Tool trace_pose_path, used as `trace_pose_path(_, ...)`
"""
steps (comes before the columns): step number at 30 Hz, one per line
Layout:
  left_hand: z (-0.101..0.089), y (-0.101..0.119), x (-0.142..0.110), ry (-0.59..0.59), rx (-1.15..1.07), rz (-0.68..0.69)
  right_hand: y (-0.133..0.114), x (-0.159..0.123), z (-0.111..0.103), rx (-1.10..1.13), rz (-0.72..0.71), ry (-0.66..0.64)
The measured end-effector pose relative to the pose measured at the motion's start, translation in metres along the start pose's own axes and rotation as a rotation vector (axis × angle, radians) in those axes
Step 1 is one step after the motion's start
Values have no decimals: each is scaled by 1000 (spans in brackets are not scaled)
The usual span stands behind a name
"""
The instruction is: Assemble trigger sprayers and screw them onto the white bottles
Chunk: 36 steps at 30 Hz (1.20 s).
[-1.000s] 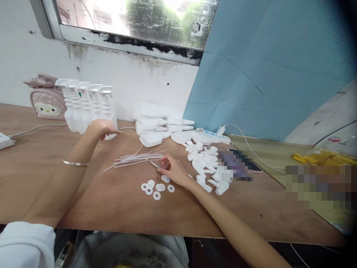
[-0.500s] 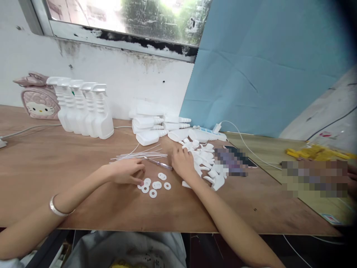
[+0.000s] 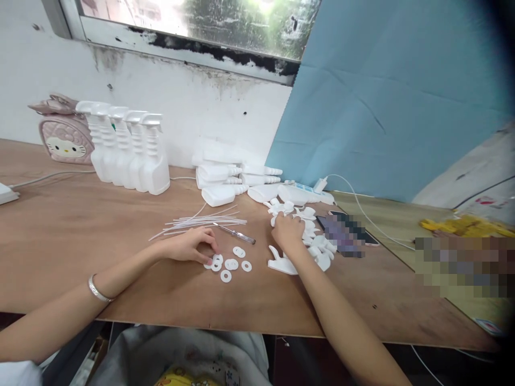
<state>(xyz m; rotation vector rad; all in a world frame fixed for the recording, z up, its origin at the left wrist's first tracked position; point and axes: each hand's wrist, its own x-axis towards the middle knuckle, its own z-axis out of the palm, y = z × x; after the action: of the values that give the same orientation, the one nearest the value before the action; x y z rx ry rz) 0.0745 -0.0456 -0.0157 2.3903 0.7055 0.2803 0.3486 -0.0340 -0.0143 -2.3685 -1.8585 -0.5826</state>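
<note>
My left hand (image 3: 197, 245) rests low over a cluster of flat white washers (image 3: 226, 276). Its thumb touches one at the near edge, and the index finger curves above another, with a gap between finger and thumb. In the pile of white plastic sprayer parts (image 3: 322, 244), my right hand (image 3: 288, 233) has its fingers curled down. A white piece shows at the fingers, but the fingertips are hidden, so what they grip is unclear. One curved trigger-shaped part (image 3: 282, 262) lies beside the right wrist. A slim metal-tipped tool (image 3: 237, 234) lies between the hands.
Thin white tubes (image 3: 201, 221) lie beyond my left hand. White spray bottles (image 3: 132, 161) stand at the back left beside a pink bag (image 3: 66, 139); more bottles (image 3: 219, 194) lie by the wall. Phones (image 3: 350, 230), a power strip (image 3: 308, 190) and a white cable (image 3: 354, 195) are at right.
My right hand has moved right, deeper into the pile of sprayer parts, uncovering the trigger-shaped part by the wrist. The left hand stays at the washers. The view has shifted slightly.
</note>
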Motion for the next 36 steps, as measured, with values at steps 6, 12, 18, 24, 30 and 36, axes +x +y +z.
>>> trace_pose_path(6,2,-1,1,36,-25,41,-2,2,3,-12,-60,56)
trace_pose_path(12,6,9,0,77,38,38,1,7,8,31,-106,0)
trace_pose_path(18,9,8,2,83,22,58,1,9,6,146,-190,245)
trace_pose_path(24,10,5,3,135,-191,11,-10,4,-4,488,-348,592)
trace_pose_path(30,5,11,4,327,-456,-110,-28,-16,-19,815,-447,611)
trace_pose_path(36,2,11,4,518,-594,-121,-44,-35,-22,977,-506,335)
